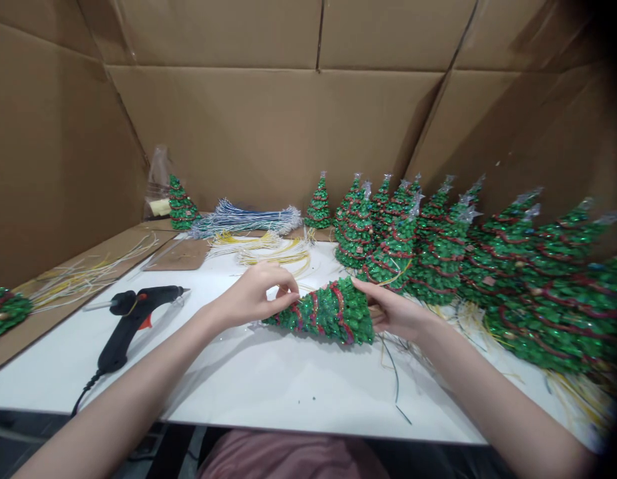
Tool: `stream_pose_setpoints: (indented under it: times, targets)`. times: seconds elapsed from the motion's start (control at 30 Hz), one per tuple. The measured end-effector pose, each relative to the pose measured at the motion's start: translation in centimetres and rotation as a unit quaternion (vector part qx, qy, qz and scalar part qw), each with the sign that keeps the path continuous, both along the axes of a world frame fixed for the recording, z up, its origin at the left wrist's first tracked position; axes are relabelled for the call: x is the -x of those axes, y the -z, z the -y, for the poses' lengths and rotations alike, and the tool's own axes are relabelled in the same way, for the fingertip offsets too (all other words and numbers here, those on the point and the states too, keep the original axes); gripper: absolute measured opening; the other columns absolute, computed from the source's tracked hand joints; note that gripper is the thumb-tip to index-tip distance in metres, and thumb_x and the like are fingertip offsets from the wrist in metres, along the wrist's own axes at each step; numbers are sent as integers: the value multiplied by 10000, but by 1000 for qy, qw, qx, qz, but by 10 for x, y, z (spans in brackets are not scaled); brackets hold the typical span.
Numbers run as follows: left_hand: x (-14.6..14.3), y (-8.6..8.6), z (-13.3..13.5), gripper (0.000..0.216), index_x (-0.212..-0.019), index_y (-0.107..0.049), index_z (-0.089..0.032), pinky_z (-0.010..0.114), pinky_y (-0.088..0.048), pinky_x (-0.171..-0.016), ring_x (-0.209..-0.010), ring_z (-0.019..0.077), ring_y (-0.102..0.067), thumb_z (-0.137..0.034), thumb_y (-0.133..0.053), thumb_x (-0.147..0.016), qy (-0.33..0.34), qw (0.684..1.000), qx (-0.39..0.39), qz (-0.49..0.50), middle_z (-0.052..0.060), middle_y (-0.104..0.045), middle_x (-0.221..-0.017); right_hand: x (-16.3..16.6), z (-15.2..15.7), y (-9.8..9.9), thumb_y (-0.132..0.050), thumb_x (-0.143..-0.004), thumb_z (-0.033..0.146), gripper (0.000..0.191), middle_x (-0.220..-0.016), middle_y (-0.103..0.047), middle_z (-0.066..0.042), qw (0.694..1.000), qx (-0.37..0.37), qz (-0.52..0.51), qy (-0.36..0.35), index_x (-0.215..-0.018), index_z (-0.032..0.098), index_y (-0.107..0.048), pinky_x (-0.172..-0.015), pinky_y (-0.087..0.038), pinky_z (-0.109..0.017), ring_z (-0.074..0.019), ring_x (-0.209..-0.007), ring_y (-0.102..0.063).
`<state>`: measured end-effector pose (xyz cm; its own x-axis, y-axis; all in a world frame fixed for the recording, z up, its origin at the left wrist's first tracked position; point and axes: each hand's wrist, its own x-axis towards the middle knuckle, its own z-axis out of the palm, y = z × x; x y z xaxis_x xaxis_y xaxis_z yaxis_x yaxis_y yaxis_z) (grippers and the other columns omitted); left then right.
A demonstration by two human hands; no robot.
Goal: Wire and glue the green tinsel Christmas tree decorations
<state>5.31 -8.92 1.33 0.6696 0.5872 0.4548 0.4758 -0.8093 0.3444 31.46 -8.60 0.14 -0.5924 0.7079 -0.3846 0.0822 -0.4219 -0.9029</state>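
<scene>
Left hand point(259, 291) pinches the green tree point(333, 313) toward its narrow end; right hand point(399, 311), partly hidden behind it, grips the base.

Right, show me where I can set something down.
The widest bare patch of white tabletop lies between the left forearm, the held tree and the front edge, barring green specks. Another: between the glue gun and that forearm. Crowded: right side, trees and strands.
</scene>
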Motion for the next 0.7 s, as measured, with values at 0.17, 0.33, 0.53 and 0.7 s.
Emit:
stream_pose_setpoints:
  times: [0.17,0.33,0.53,0.7]
  targets:
    - [0,-1,1,144,-768,-621,-172,309,-423,-854,-666,94,-537,-225,-520,-857,6,1000,-2,-3,-27,-594,-672,0,2,0,-669,-637,601,628,-447,-100,118,1000,-8,-22,13,-540,201,-194,-407,-50,-227,-33,-430,-44]
    - [0,-2,3,112,-767,-623,-176,330,-420,-874,-676,105,-540,-206,-538,-834,13,1000,-3,-5,-21,-599,-683,0,4,-1,-691,-649,551,624,-461,-117,113,998,-51,-12,20,-558,203,-182,-415,-73,-233,-38,-443,-64]
    - [-1,-1,2,103,-761,-620,-179,339,-426,-856,-687,117,-542,-190,-537,-821,7,1000,-17,-14,-10,-615,-702,-1,5,-1,-738,-647,466,488,-502,-150,111,994,-105,4,7,-642,206,-325,-411,-77,-229,-42,-443,-96]
    - [0,-1,1,97,-789,-628,-182,318,-421,-803,-691,121,-542,-183,-537,-823,1,999,-34,-23,-7,-620,-712,0,5,0,-744,-651,436,438,-519,-206,107,990,-137,-4,-22,-657,192,-380,-404,-88,-223,-28,-425,-145]
